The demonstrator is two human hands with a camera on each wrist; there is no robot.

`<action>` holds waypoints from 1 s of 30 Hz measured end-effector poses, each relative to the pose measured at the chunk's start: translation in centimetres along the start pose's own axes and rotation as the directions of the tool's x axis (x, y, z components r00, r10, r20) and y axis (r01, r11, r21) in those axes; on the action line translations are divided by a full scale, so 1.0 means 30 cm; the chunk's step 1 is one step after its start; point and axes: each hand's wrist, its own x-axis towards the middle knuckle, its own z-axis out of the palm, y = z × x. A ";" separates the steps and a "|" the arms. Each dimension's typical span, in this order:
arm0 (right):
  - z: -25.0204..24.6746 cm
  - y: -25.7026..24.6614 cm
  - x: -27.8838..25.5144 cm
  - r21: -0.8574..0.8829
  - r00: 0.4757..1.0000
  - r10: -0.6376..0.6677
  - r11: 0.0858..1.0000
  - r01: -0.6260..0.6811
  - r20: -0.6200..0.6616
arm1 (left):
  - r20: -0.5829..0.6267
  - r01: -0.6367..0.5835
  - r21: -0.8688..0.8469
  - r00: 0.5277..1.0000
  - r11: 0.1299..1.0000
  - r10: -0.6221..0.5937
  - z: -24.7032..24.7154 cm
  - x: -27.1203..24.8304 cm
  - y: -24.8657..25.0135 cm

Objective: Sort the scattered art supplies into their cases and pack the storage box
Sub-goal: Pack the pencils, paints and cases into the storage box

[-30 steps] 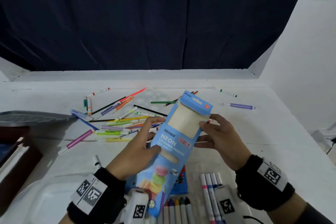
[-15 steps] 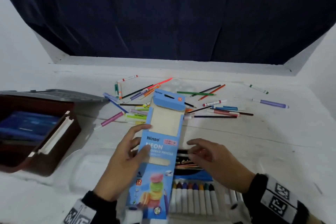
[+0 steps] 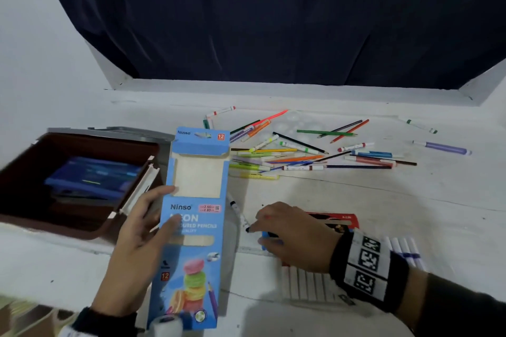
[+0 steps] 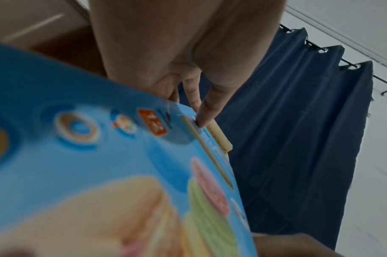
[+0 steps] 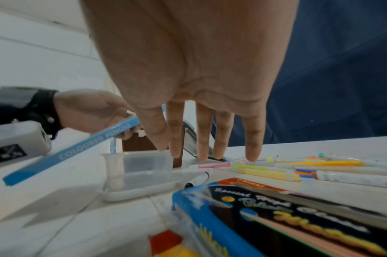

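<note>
Left hand (image 3: 137,243) grips the empty light-blue cardboard pencil box (image 3: 195,216) w/ thumb on front, held above the white bench (image 3: 383,213) beside the brown storage box (image 3: 82,180). Right hand (image 3: 295,235) fingers relaxed, holding nothing, over a red-and-blue crayon pack (image 5: 286,217). Risk: thin box may buckle or slip in the one-handed grip; scattered coloured pencils and markers (image 3: 301,150) could roll if knocked.

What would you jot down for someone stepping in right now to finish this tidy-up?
Left hand grips the blue pencil box, its window showing empty.
Right hand is open, holding nothing, reaching down over the crayon box near a black-capped marker.
The brown storage box is open at the left with a blue case inside.
Left to do: loose pencils and markers still lie scattered on the table; sort them, then pack the cases.
</note>
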 end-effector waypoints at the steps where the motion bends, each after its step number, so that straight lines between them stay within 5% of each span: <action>1: 0.011 -0.010 0.029 -0.061 0.999 0.009 0.998 -0.007 0.035 | 0.012 0.004 0.008 1.000 1.000 -0.004 -0.016 0.004 -0.004; 7: 0.047 -0.045 0.124 -0.403 0.942 0.203 0.912 -0.082 0.268 | 0.148 -0.018 0.101 0.989 0.995 0.003 -0.047 0.018 -0.022; 11: 0.040 -0.017 0.110 -0.455 0.915 0.363 0.854 -0.252 0.175 | 0.234 -0.015 0.149 0.972 0.989 -0.021 -0.036 0.020 -0.039; 17: -0.015 0.054 0.046 -0.306 0.852 0.520 0.821 -0.482 0.054 | 0.323 -0.057 0.183 0.946 0.982 -0.006 -0.001 0.032 -0.047; 22: -0.028 0.021 -0.073 -0.225 0.934 0.349 0.907 -0.356 -0.073 | 0.378 -0.083 0.249 0.926 0.965 -0.018 0.039 0.049 -0.069; 26: 0.060 -0.018 -0.193 -0.338 0.919 0.358 0.896 -0.288 0.165 | 0.399 -0.120 0.322 0.917 0.939 -0.020 0.068 0.053 -0.091; 30: 0.092 0.005 -0.244 -0.344 0.885 0.403 0.885 -0.313 0.232 | 0.423 -0.148 0.349 0.906 0.925 -0.015 0.092 0.052 -0.103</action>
